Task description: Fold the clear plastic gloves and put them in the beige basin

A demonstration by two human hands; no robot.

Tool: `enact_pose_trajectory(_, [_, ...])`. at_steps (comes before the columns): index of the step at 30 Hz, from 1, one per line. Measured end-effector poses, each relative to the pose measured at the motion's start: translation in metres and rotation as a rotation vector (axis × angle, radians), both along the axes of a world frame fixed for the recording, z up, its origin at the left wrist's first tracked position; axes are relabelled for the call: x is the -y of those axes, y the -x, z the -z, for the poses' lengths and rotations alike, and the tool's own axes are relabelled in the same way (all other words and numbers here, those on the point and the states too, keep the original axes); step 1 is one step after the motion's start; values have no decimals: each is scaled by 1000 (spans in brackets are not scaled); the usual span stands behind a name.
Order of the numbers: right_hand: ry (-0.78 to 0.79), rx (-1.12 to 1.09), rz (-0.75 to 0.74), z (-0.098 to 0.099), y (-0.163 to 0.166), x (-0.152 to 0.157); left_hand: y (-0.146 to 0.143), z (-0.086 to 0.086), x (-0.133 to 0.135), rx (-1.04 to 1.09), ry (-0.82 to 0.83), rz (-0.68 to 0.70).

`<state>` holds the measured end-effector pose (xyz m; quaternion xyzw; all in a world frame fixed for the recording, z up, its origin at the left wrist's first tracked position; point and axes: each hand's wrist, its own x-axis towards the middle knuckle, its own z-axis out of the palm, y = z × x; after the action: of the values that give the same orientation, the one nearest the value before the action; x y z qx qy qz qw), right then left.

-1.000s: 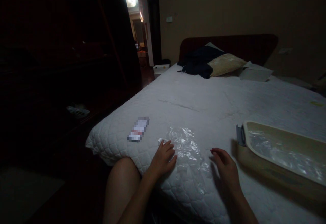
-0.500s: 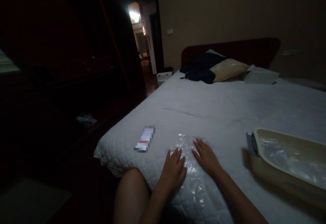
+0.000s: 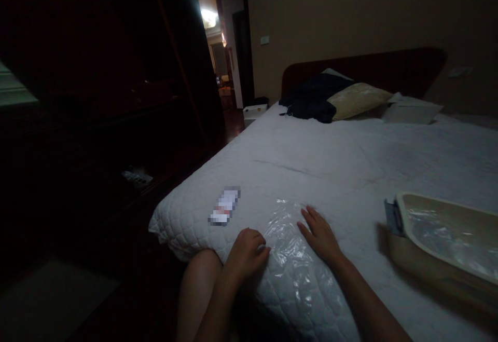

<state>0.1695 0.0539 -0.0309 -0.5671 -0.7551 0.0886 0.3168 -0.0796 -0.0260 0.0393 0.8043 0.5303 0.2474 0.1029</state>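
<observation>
A clear, shiny plastic bag [image 3: 290,251] lies flat on the white quilted bed cover, wrinkled and catching the light. My right hand [image 3: 321,235] rests along its upper right edge, palm down with fingers stretched out. At the bag's left edge is my left hand [image 3: 247,254], its fingers bent and the thumb apart from them; I see nothing held in it. Farther left on the cover lies a blurred-out phone-like slab [image 3: 224,206]. To the right stands a beige plastic bin [image 3: 412,259] with a grey latch and more clear plastic inside.
The bed [image 3: 288,145] reaches back to a dark headboard [image 3: 389,64]. Near it lie dark cloth [image 3: 311,98], a beige pillow [image 3: 358,100] and a white box-like thing [image 3: 412,111]. My knee [image 3: 200,285] is against the bed's front edge. A lit doorway [image 3: 221,62] shows beyond.
My left hand has drawn back to the left off the bag, and its fingers have gone from spread flat to bent. The right hand stays on the bag's right side. The view has shifted slightly.
</observation>
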Motion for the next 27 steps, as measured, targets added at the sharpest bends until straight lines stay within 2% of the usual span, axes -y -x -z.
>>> enact_pose_trajectory(4, [7,-47,1,-2,-1,0,6,-3,-3,72,75,-51])
enact_pose_trajectory(7, [6,-72,-8,-2,-2,0,3,-3,-6,128,-50,-81])
enact_pose_trajectory(10, [10,-116,-14,-2,-3,0,-4,0,-7,131,-119,-12])
enact_pose_trajectory(14, [45,-262,-18,-3,-2,-1,-11,5,-4,51,-43,80])
enact_pose_trajectory(17, [137,-506,4,-9,-3,-2,-10,5,-4,21,-31,77])
enact_pose_trajectory(21, [330,-943,57,-20,-13,-2,-3,3,-4,14,-14,59])
enact_pose_trajectory(25, [324,-1348,82,-24,-30,1,0,3,-3,9,-12,33])
enact_pose_trajectory(27, [325,-1433,74,-23,-37,3,0,3,-2,10,-19,30])
